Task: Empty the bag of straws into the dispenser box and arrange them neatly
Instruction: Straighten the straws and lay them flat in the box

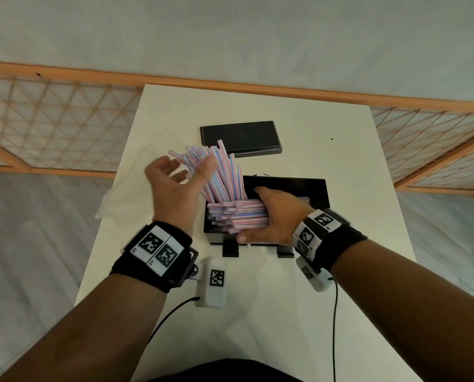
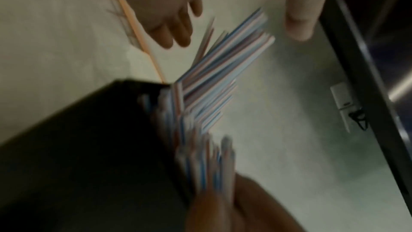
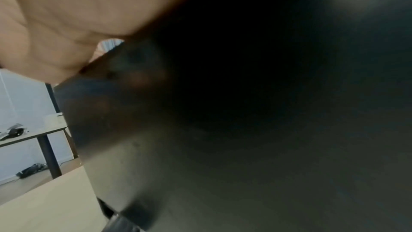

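On the white table stands the black dispenser box, open at the top. A flat stack of pink-and-blue striped straws lies in it. A second bunch of straws leans up and to the left out of the box's left end. My left hand is spread, its thumb against the leaning bunch. My right hand grips the lying stack, thumb at the front, fingers over the back. In the blurred left wrist view the leaning straws rise between thumb and fingers. The right wrist view shows only my palm and the dark box wall.
The box's black lid lies flat behind the box. A clear plastic bag hangs over the table's left edge. A wooden lattice screen runs behind the table. Another table stands farther off in the right wrist view.
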Motion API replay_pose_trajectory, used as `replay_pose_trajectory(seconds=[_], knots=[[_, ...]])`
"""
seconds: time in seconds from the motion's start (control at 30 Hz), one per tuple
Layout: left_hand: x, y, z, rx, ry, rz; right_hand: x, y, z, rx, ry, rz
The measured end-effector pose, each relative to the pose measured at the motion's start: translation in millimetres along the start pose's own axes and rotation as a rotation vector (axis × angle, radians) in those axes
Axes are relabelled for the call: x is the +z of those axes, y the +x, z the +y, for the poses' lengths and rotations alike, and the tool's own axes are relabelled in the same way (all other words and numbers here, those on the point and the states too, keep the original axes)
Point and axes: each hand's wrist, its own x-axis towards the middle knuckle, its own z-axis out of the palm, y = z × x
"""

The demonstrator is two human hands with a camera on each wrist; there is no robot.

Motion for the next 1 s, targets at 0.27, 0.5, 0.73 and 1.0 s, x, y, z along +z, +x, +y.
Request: replay_pose_trajectory(seconds=[0.27,0.5,0.73,1.0], knots=[[26,6,-3,0.052,0.297,-0.342,13,18,-20,-0.027,0.204,0.100],[35,2,6,0.105,0.298,-0.415,23,18,-20,-0.114,0.294,0.283],[21,-4,6,0.248,0.274,-0.373,17,8,-12,-0.078,0.336,0.442],[19,-11,-27,-0.171,0.102,-0.206,13,-8,21,0.005,-0.058,0.148]])
